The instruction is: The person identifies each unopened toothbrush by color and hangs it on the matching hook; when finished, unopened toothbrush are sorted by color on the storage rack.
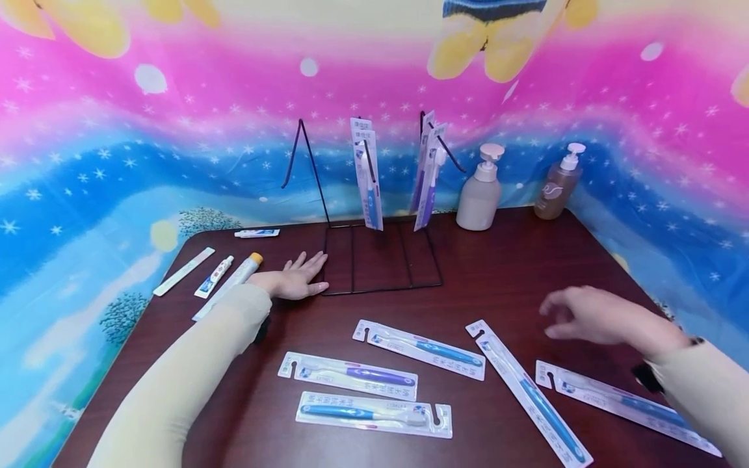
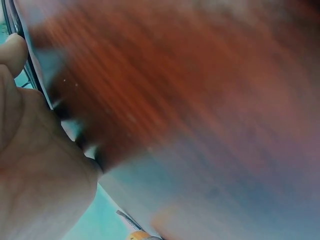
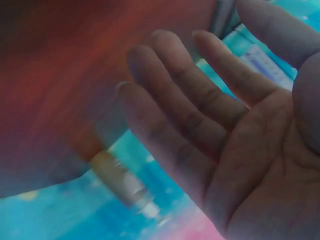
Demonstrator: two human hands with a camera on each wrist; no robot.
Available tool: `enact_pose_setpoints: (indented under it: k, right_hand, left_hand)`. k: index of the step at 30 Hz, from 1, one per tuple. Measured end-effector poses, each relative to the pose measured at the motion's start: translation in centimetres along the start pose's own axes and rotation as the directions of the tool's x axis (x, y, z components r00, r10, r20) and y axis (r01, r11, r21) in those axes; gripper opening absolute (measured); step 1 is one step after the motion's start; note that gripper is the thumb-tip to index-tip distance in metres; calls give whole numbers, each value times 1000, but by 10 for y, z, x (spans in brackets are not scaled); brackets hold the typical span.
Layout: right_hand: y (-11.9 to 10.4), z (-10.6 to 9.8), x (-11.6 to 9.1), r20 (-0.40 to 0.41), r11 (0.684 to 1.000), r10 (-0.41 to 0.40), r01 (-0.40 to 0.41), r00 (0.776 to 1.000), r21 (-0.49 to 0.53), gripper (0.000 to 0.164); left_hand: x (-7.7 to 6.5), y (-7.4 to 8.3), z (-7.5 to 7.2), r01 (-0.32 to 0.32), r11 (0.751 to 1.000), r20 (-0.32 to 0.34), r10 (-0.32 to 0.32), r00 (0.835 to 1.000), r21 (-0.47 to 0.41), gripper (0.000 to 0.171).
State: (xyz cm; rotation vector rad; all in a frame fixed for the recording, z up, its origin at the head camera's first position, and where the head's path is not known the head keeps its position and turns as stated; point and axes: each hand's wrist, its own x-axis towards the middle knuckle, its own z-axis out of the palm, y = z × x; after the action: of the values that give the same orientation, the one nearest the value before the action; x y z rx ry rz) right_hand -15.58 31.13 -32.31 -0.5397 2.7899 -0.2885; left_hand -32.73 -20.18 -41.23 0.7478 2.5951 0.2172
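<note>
In the head view my left hand rests on the table with its fingers spread, touching or right beside the left edge of a black wire display rack. My right hand hovers, slightly blurred, over the right side of the table. Its fingers bend loosely around nothing, and the right wrist view shows the bare palm. Packaged toothbrushes hang from two of the rack's hooks, blue ones in the middle and purple ones at right. The left hook carries nothing. Several more packs lie in front, including a purple toothbrush and a blue toothbrush.
Behind on the right stand a pale pump bottle and a brown pump bottle. At left lie a yellow-capped tube, a small toothpaste tube, a narrow white pack and another tube. A patterned cloth surrounds the table.
</note>
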Motion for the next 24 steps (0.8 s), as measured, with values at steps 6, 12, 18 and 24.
enact_pose_setpoints:
  k: [6,12,18,24]
  right_hand:
    - [27,30,-37,110,993,114,-117,987,23,38]
    - [42,53,-53,179,974,207,-219,962,51,55]
    - [40,69,-57,92,973,226,-229,970,19,51]
    - [34,74,-58,97,964,252,-259,963,64,43]
  left_hand:
    - [-5,2,-1,-21,1000,0,21,1000,-8,77]
    - [-2,2,-1,-28,1000,-3,28,1000,-11,79]
    - [8,-10,5,-24,999,-1,24,1000,-39,83]
    - [3,-3,1,3,1000,7,-3,1000,2,77]
